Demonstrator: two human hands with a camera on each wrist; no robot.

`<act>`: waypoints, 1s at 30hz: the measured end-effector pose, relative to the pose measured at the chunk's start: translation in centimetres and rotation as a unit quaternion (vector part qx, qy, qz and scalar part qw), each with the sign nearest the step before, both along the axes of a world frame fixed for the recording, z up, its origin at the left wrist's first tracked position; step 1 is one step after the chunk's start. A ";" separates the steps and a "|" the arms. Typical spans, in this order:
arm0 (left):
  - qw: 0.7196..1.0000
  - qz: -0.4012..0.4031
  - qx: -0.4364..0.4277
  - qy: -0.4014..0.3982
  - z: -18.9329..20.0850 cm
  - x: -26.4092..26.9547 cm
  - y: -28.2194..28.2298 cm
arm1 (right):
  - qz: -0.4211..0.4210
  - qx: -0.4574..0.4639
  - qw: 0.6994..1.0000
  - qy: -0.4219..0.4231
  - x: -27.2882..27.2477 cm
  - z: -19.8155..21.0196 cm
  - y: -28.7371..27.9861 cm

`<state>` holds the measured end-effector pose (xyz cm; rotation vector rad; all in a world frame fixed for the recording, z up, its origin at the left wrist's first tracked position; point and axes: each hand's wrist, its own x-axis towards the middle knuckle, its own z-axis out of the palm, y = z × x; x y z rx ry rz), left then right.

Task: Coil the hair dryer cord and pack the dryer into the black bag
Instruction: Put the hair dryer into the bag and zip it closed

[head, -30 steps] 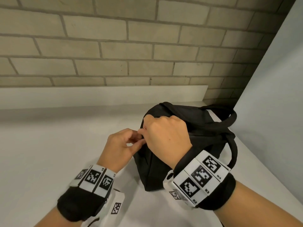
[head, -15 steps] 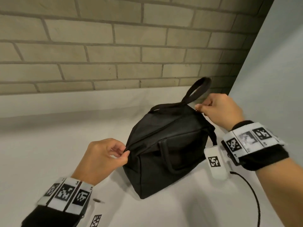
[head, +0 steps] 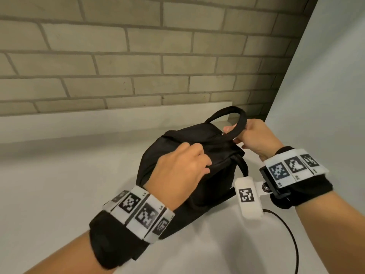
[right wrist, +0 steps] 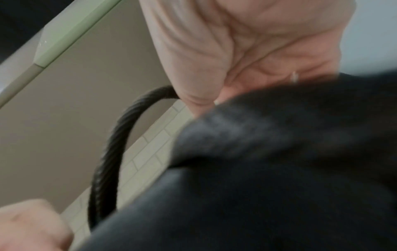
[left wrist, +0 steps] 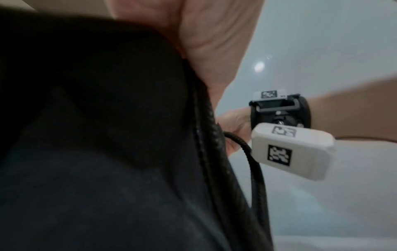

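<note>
The black bag point(head: 217, 186) stands on the white counter point(head: 59, 184), its zip running along the top. My left hand point(head: 197, 161) lies over the bag's near top and grips a fold of the fabric. At the far end my right hand point(head: 248, 133) pinches the bag beside the zip pull point(head: 223, 133), behind the upright loop handle point(head: 242, 121). In the left wrist view my palm point(left wrist: 210, 42) presses on the dark fabric point(left wrist: 96, 152). The right wrist view has my fingers point(right wrist: 247, 42) on the bag's edge point(right wrist: 279, 169). No hair dryer or dryer cord shows.
A brick wall point(head: 158, 66) with a low white ledge point(head: 79, 119) runs behind the counter. A plain white wall point(head: 325, 95) closes the right side, close to the bag. A thin black cable point(head: 290, 234) trails from my right wrist unit across the counter's front right.
My left hand has left the bag's near end and moved up onto its top, now gripping the fabric there. The right hand stays at the far end by the handle.
</note>
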<state>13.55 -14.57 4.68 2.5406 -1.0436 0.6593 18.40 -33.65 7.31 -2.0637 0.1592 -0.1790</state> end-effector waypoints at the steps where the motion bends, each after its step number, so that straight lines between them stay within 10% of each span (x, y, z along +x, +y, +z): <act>1: 1.000 0.001 -0.009 0.011 -0.1 0.3 0.0 | -0.004 -0.016 1.000 0.003 0.2 -0.3 -0.4; 8: 0.994 0.058 -0.076 0.055 0.0 2.7 2.0 | -0.047 -0.030 0.995 0.080 1.4 -3.1 -3.4; 19: 0.988 0.037 -0.139 0.049 -1.3 3.5 3.3 | -0.058 0.227 0.965 0.118 0.1 -5.9 -4.3; 30: 0.986 -0.011 -0.165 0.005 -2.3 2.4 2.4 | -0.075 0.204 0.950 0.225 -0.8 -11.2 -2.2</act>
